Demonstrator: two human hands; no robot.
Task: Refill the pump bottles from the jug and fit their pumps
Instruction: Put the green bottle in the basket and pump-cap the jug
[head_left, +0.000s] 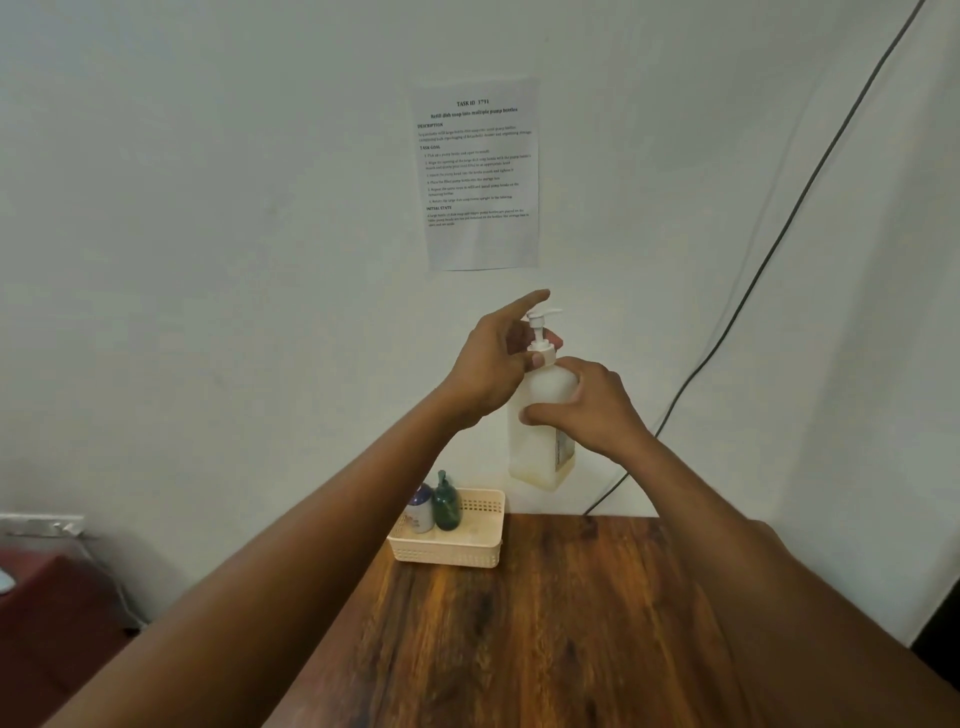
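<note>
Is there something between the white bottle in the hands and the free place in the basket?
Nothing visible blocks it. The white bottle is held in the air above the table, to the right of the basket. The two small bottles stand in its left part; the right part is free.

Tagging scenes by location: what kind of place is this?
Probably a staged data-collection room, not a home kitchen: a printed task sheet taped to the bare wall, a small wooden table, and a basket holding two bottles.

Upright translucent white pump bottle (540, 415), pump (540, 332) fitted, aloft above table.
</note>
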